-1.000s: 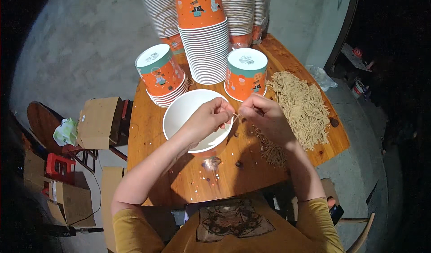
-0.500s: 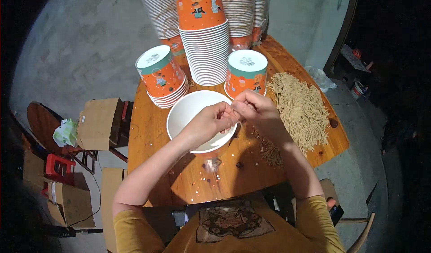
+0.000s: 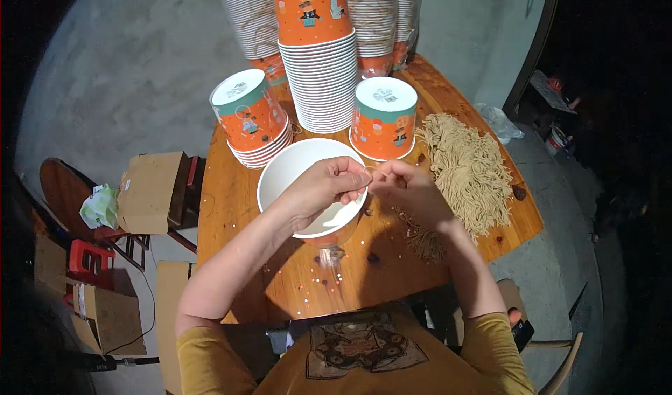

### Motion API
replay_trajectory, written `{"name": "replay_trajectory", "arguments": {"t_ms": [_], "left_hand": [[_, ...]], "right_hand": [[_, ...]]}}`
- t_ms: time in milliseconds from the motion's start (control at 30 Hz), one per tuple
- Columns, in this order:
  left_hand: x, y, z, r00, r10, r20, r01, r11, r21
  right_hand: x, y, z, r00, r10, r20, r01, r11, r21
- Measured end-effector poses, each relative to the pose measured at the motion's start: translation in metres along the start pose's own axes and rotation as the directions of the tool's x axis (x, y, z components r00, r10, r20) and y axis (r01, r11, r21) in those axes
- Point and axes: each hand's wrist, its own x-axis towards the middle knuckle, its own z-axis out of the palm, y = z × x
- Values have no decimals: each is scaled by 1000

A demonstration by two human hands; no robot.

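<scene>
A head-worn fisheye looks steeply down and forward from above the six o'clock edge of the wooden table (image 3: 224,213), near the left hand (image 3: 325,186) and right hand (image 3: 414,190), facing stacked paper buckets (image 3: 318,80) at twelve.

Between the forearms (image 3: 234,265), the near tabletop (image 3: 392,279) offers open room, dotted with white specks (image 3: 317,280). Left of the bowl (image 3: 280,174) runs a bare strip. Behind it, the left stack (image 3: 253,125), tall stack (image 3: 318,80) and right tub (image 3: 383,129) form a barrier with narrow gaps. The string heap (image 3: 470,171) blocks the right; the hands (image 3: 327,186) obstruct the bowl's right rim from above.
</scene>
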Motion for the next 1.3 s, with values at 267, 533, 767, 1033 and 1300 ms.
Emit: {"name": "replay_trajectory", "arguments": {"t_ms": [267, 533, 767, 1033, 1300], "left_hand": [[0, 6, 1, 995, -99, -16, 98, 995, -16], [-4, 17, 10, 963, -259, -73, 258, 966, -29], [-2, 9, 8, 980, -190, -63, 186, 981, -60], [-3, 9, 13, 987, -108, -119, 111, 994, 17], [-3, 7, 14, 990, -27, -135, 32, 999, 34]], "right_hand": [[-7, 4, 16, 997, 27, -69, -20, 994, 105], [-18, 1, 34, 981, -72, -177, 69, 997, -22], [-21, -4, 27, 991, -27, -133, 33, 999, 38], [-11, -10, 8, 984, 115, -133, -54, 917, 395], [-7, -19, 9, 988, -73, -139, 53, 988, -143]]}}
